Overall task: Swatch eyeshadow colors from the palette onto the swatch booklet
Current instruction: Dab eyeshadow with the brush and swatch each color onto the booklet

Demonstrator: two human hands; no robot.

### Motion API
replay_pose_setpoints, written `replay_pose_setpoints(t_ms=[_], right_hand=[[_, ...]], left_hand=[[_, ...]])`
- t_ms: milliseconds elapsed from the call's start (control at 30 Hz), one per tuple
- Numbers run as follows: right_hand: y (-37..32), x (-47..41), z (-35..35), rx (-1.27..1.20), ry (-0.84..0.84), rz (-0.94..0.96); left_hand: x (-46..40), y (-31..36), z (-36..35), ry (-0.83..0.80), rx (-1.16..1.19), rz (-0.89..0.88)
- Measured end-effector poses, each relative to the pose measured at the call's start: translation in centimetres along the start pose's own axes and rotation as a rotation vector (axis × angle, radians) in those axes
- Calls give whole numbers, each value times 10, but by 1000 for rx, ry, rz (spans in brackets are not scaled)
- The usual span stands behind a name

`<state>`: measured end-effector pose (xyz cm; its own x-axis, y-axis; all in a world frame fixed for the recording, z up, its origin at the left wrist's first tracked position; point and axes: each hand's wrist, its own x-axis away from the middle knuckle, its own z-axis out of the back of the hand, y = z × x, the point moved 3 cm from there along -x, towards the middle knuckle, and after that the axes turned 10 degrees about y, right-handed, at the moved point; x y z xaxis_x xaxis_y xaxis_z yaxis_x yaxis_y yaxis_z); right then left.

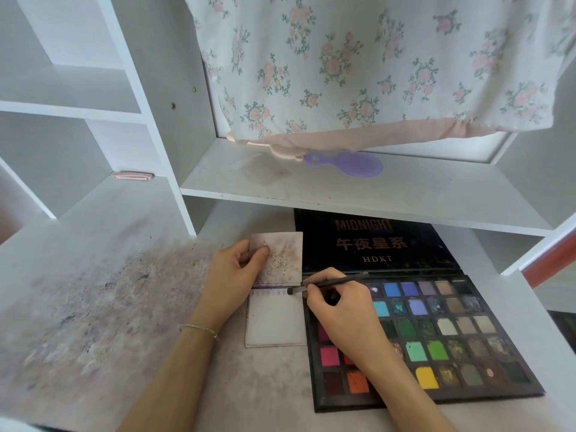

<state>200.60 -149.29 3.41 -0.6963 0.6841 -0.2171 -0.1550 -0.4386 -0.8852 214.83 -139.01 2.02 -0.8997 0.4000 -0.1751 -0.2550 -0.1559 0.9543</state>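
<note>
A small white swatch booklet (276, 322) lies open on the desk, its stained cover flipped up. My left hand (233, 269) holds that cover (285, 260), thumb on top. A row of pale purple swatches runs along the page's top edge. My right hand (339, 310) pinches a thin dark brush (330, 282), its tip at the page's upper right corner. The open black eyeshadow palette (452, 332) with several coloured pans lies right of the booklet, partly under my right hand.
The palette lid (374, 241) leans back under a white shelf (343, 194). A purple hairbrush (349, 163) lies on that shelf beneath a floral cloth (374, 63). White cubby shelving (93, 113) stands at left. The desk surface (93, 300) is smudged with powder.
</note>
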Motion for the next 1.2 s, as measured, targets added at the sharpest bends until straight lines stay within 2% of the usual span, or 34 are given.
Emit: replay_pose_setpoints(t_ms=[933, 1200], right_hand=[[4, -1, -2, 58, 3, 54], [1, 1, 11, -160, 89, 22]], left_hand=[[0, 2, -1, -10, 6, -50], [0, 3, -1, -19, 45, -53]])
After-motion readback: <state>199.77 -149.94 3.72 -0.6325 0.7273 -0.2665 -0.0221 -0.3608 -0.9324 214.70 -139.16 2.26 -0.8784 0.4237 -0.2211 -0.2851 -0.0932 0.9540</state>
